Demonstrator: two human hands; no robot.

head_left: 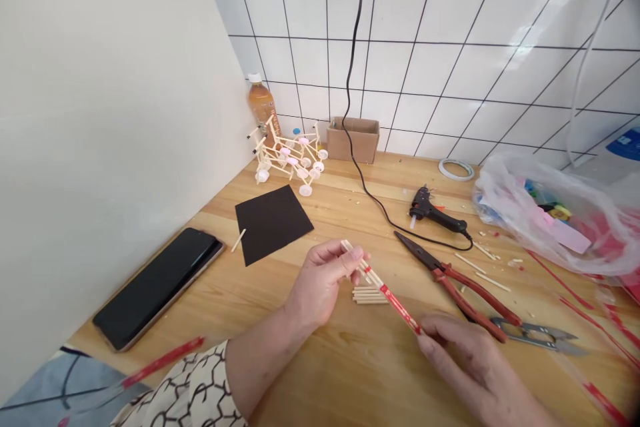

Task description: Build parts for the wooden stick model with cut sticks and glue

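Note:
In the middle of the view, my left hand [317,280] pinches the upper end of a pair of thin wooden chopsticks [373,273], with thumb over fingers. A wrapper [400,307] with red print covers their lower part. The wrapper's low end is held between the thumb and fingers of my right hand [465,363]. The chopsticks slant down from left to right above the wooden table. Just behind them lies a row of short cut sticks [369,295], partly hidden.
Right of my hands lie red-handled pliers [450,287], small snips [540,333], a glue gun [435,210] and a plastic bag [560,213]. Behind stand a stick model [290,157], a bottle [263,103] and a cardboard box [353,140]. Black card [274,223] and a phone [159,287] lie left.

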